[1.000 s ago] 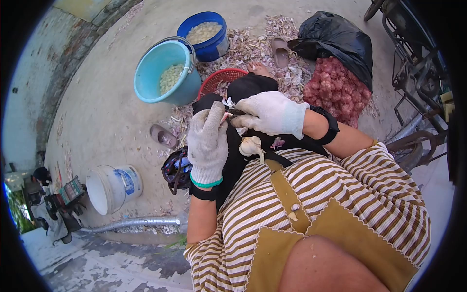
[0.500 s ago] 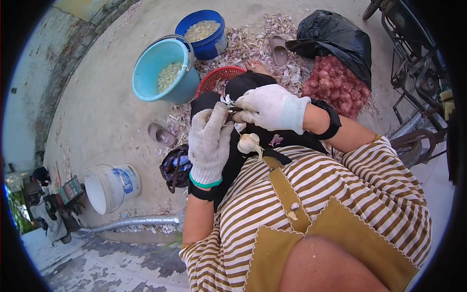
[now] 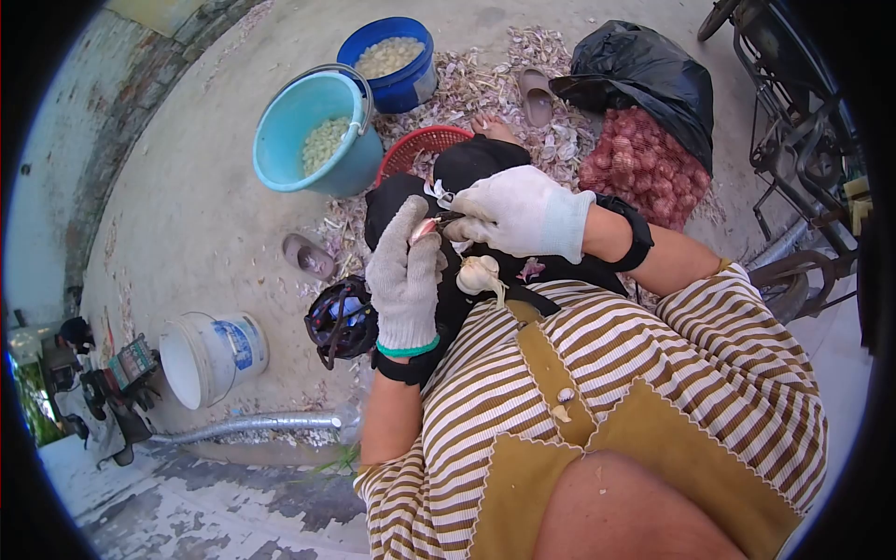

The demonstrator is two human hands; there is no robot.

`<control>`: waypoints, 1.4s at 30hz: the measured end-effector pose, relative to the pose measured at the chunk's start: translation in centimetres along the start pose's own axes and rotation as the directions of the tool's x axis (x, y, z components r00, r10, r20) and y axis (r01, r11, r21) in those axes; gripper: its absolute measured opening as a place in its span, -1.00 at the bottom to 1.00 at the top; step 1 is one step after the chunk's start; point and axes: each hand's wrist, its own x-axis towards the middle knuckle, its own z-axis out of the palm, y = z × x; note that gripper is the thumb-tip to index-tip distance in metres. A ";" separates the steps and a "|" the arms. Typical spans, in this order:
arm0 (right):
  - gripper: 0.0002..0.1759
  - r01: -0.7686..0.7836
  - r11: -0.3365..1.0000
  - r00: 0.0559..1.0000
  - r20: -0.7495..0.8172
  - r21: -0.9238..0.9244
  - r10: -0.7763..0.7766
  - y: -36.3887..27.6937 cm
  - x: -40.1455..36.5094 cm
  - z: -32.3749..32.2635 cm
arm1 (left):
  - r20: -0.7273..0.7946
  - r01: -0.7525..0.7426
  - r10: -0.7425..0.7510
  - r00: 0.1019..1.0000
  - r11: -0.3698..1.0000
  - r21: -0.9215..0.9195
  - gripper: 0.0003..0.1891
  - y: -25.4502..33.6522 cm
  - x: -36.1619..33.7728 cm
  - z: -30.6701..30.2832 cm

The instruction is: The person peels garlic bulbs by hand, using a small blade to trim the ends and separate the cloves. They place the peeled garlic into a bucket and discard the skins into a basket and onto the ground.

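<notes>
My left hand (image 3: 406, 271), in a white knit glove with a green cuff edge, pinches a pinkish garlic clove (image 3: 425, 230) between thumb and fingers. Close against it, my gloved right hand (image 3: 513, 210) is closed on a small dark tool (image 3: 451, 217), mostly hidden by the fingers; its tip meets the clove. White bits of skin (image 3: 437, 193) stick up beside the right fingertips. On my lap, below the right hand, rests a garlic bulb (image 3: 480, 275) with its stem toward me. A purplish scrap of peel (image 3: 530, 270) lies to its right.
Ahead stand a red basket (image 3: 411, 142), a light-blue bucket (image 3: 271, 140) and a blue bucket (image 3: 359, 42), both buckets holding peeled cloves. Peelings (image 3: 485, 70) cover the ground. A net sack of garlic (image 3: 644, 163) is at right; a white bucket (image 3: 219, 359) lies left.
My left hand has tilted and shifted slightly down and right, so the pink clove in its fingers now shows. The right hand has barely moved. The bulb stays on my lap.
</notes>
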 end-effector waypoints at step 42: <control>-0.75 -0.048 0.600 0.947 0.227 0.799 -0.226 2.5 -0.8 1.1 | 0.096 0.109 -0.069 0.993 0.856 -0.506 -0.73 1.8 -0.4 1.5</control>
